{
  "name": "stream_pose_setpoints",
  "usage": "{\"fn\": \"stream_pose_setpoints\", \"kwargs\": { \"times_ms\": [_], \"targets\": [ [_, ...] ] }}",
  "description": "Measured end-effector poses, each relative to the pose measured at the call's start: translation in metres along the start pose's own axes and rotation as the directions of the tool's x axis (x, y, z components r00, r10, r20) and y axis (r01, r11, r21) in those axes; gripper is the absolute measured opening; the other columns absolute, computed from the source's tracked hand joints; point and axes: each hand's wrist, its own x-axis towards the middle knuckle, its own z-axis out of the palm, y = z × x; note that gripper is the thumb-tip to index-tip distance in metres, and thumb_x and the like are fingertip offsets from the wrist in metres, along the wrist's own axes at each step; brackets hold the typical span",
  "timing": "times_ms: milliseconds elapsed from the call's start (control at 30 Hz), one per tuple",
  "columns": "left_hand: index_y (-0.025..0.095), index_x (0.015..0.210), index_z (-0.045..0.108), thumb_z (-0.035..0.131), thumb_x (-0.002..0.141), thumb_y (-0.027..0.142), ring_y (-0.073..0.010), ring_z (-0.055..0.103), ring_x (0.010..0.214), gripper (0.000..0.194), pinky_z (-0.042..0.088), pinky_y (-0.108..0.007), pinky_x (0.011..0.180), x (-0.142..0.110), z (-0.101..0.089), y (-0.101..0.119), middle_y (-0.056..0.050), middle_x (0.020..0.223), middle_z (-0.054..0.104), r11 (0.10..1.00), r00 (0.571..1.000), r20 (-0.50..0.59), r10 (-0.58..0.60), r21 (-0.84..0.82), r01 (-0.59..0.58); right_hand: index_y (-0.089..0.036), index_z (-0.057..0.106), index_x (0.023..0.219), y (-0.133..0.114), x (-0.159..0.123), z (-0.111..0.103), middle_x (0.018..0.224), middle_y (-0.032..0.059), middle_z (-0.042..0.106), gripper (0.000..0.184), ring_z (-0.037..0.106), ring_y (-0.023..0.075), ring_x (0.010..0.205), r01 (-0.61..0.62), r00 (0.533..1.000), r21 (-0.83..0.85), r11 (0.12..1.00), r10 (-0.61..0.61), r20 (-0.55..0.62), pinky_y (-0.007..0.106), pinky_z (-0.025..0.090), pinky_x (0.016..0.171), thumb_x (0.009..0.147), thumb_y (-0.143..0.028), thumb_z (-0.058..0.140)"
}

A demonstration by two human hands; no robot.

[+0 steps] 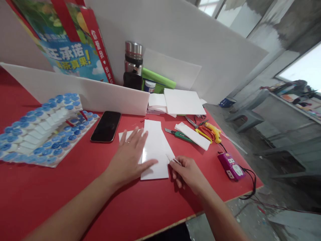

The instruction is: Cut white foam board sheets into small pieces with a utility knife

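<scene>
My left hand (131, 155) lies flat with fingers spread on white board pieces, a ring on one finger. Under its thumb is a long white board strip (153, 144), resting partly over another white piece beneath. My right hand (185, 170) is closed, pinching a thin pale pointed strip (173, 158) at the board's right edge; I cannot make out its exact kind. Beyond that hand, a green utility knife (182, 135) with its blade out lies partly under small white board strips (194, 135).
A black phone (106, 126) and a model covered in blue-topped pieces (47, 127) sit left. At right are scissors (204, 132), a yellow glue gun (213, 130) and a purple power strip (231, 165). White boards (184, 102), a steel flask (134, 55) and a bag (75, 50) stand behind.
</scene>
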Motion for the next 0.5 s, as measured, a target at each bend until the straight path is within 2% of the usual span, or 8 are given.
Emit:
{"fn": "stream_pose_setpoints", "kwargs": {
  "times_ms": [67,133,200,333,400,500],
  "targets": [
    [0.021,0.166,0.028,0.050,0.076,0.094,-0.0428,0.013,0.160,0.117,0.015,-0.065,0.127,-0.003,-0.003,0.005,-0.018,0.173,0.021,0.985,0.983,0.085,0.162,-0.076,-0.156,-0.022,0.052,0.068,0.000,0.000,0.001,0.052,-0.0018,0.064,0.044,0.055,0.0119,0.032,-0.026,1.000,0.003,1.000,0.026,-0.002,0.021,0.035,0.029,0.083,-0.061,0.066],
    [0.025,0.166,0.026,0.059,0.064,0.097,-0.0457,0.005,0.160,0.130,0.015,-0.068,0.125,-0.006,-0.001,0.012,-0.017,0.175,0.013,0.958,0.948,0.160,0.276,-0.130,-0.257,-0.022,0.052,0.070,0.000,0.000,0.004,0.057,0.0007,0.068,0.046,0.059,0.0140,0.035,-0.050,0.999,0.024,0.998,0.050,0.015,0.021,0.037,0.029,0.081,-0.065,0.067],
    [0.020,0.166,0.025,0.060,0.070,0.093,-0.0445,0.002,0.161,0.126,0.014,-0.067,0.126,-0.008,0.004,0.018,-0.019,0.175,0.012,0.954,0.935,0.198,0.293,-0.122,-0.273,-0.022,0.052,0.072,0.000,-0.001,0.005,0.059,0.0022,0.070,0.049,0.060,0.0140,0.035,-0.073,0.996,0.051,0.996,0.071,0.050,0.021,0.038,0.030,0.079,-0.067,0.068],
    [0.010,0.165,0.024,0.051,0.097,0.068,-0.0389,0.008,0.161,0.094,0.014,-0.062,0.128,-0.009,0.013,0.025,-0.021,0.173,0.018,0.964,0.941,0.205,0.268,-0.048,-0.263,-0.021,0.052,0.071,-0.001,-0.002,0.005,0.056,0.0021,0.069,0.052,0.050,0.0088,0.032,-0.084,0.989,0.107,0.991,0.070,0.134,0.019,0.035,0.030,0.079,-0.069,0.070],
    [0.009,0.164,0.026,0.047,0.101,0.061,-0.0381,0.013,0.161,0.084,0.015,-0.061,0.128,-0.009,0.016,0.026,-0.022,0.172,0.021,0.960,0.942,0.191,0.277,-0.022,-0.278,-0.020,0.053,0.072,-0.002,-0.002,0.005,0.054,-0.0009,0.066,0.053,0.045,0.0063,0.031,-0.064,0.989,0.148,0.987,0.043,0.139,0.018,0.031,0.031,0.080,-0.069,0.073],
    [0.007,0.161,0.033,0.039,0.105,0.061,-0.0381,0.020,0.159,0.078,0.020,-0.060,0.127,-0.008,0.022,0.027,-0.024,0.169,0.028,0.953,0.941,0.161,0.297,0.012,-0.303,-0.021,0.051,0.070,-0.004,-0.002,0.007,0.050,-0.0054,0.058,0.054,0.039,0.0047,0.031,-0.038,0.993,0.198,0.980,0.015,0.117,0.017,0.024,0.031,0.078,-0.068,0.077]
  ]
}}
